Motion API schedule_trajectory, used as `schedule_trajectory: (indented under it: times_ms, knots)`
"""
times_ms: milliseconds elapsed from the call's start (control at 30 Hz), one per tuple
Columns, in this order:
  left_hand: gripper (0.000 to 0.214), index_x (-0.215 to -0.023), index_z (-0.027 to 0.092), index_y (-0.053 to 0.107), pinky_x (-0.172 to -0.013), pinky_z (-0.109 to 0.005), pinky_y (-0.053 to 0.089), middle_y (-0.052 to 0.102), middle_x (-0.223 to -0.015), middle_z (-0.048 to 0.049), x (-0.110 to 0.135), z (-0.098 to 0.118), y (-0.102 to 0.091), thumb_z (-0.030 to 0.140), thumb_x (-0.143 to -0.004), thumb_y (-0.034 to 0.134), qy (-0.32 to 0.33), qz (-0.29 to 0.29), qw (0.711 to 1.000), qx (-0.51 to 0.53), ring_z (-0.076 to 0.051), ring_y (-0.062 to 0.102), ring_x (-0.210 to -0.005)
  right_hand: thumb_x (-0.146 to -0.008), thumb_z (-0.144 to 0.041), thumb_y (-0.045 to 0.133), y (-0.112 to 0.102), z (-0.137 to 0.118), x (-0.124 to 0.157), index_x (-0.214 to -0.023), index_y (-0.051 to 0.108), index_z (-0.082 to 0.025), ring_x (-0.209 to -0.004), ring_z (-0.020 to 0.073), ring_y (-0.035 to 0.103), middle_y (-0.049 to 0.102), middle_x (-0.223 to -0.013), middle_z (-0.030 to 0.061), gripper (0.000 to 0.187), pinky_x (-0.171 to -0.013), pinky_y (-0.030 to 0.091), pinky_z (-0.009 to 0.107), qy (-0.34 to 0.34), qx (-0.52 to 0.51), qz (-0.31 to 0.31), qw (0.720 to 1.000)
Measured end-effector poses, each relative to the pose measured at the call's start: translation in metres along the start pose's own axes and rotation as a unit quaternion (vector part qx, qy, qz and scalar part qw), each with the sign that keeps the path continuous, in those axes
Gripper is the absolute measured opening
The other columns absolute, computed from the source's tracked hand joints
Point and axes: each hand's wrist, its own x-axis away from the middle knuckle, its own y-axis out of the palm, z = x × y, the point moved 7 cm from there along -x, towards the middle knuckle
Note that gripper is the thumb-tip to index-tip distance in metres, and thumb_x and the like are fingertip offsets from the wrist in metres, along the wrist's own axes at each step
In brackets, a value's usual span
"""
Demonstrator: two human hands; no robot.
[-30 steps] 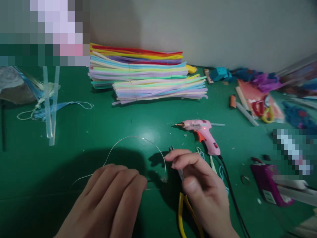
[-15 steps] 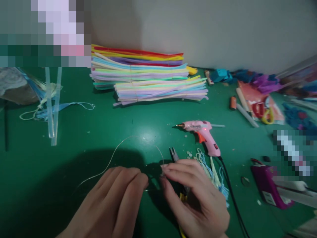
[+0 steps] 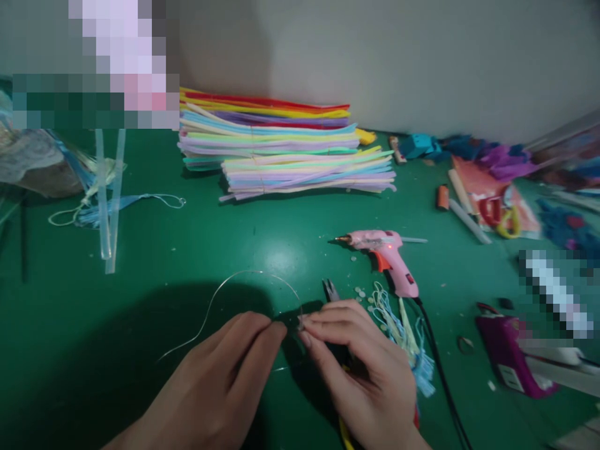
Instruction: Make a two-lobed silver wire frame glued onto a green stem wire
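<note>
A thin, shiny wire (image 3: 216,286) arches over both hands, its loose end down at the left. My right hand (image 3: 360,369) is closed, with thumb and fingertips pinching the wire where its arch comes down. Whatever else may sit in that pinch is too small to make out. My left hand (image 3: 225,369) is closed too, fingers bent and tips turned away from view. A short stretch of strand comes out beneath its fingertips, toward the right hand. Pliers (image 3: 330,290) with dark jaws and yellow handles lie partly hidden under my right hand.
A pink glue gun (image 3: 382,244) lies beyond my right hand, its black cord (image 3: 440,356) running forward. Beside it are tassels (image 3: 398,325). Bundled pipe cleaners (image 3: 304,172) stretch along the back. Clear glue sticks (image 3: 103,212) lie left; scissors (image 3: 507,222) and a purple device (image 3: 509,356) lie right.
My right hand has shifted slightly left, closer to my left hand. The wire's arch has dropped a little and now shows as one continuous curve. The whole view has shifted slightly.
</note>
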Motion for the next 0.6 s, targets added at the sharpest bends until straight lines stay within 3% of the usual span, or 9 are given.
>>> schedule_trajectory:
  times_ms: [167,300,500,600]
  knots:
    - [0.032,-0.128,0.009,0.052,-0.076,-0.025,0.059,0.063,-0.108,-0.0101,0.001,-0.006,0.0,0.009,-0.099,0.037,-0.021,-0.01,1.0,0.007,-0.016,0.066,-0.093,-0.077,-0.018,0.081,-0.001,0.011,0.0,-0.1,0.072,-0.023,-0.092,0.0153,0.07,0.077,-0.098,0.0,0.026,-0.091,0.053,0.033,0.073,-0.026,-0.023,0.997]
    - [0.031,-0.124,0.007,0.054,-0.075,-0.024,0.058,0.063,-0.105,-0.0108,-0.002,-0.003,-0.004,0.004,-0.098,0.036,-0.003,0.007,1.0,-0.016,-0.016,0.066,-0.091,-0.083,-0.02,0.073,-0.001,0.015,0.002,-0.096,0.072,-0.024,-0.087,0.0154,0.072,0.077,-0.094,-0.0008,0.013,-0.09,0.053,0.036,0.117,-0.045,-0.023,0.992]
    - [0.032,-0.119,0.01,0.053,-0.074,-0.024,0.058,0.066,-0.103,-0.0106,-0.009,0.006,-0.005,0.013,-0.103,0.025,0.002,-0.013,0.999,-0.029,-0.016,0.066,-0.089,-0.081,-0.011,0.07,0.001,0.008,0.003,-0.087,0.069,-0.021,-0.08,0.0122,0.069,0.074,-0.085,-0.0016,0.012,-0.077,0.053,0.029,0.08,0.01,0.006,0.997]
    - [0.036,-0.118,0.014,0.051,-0.072,-0.021,0.057,0.067,-0.102,-0.008,-0.012,0.007,-0.007,0.015,-0.104,0.018,-0.016,-0.036,0.999,-0.022,-0.013,0.066,-0.083,-0.084,-0.012,0.066,0.004,0.011,0.005,-0.086,0.069,-0.022,-0.081,0.0114,0.069,0.074,-0.086,-0.002,0.01,-0.077,0.053,0.028,0.105,-0.012,0.001,0.994]
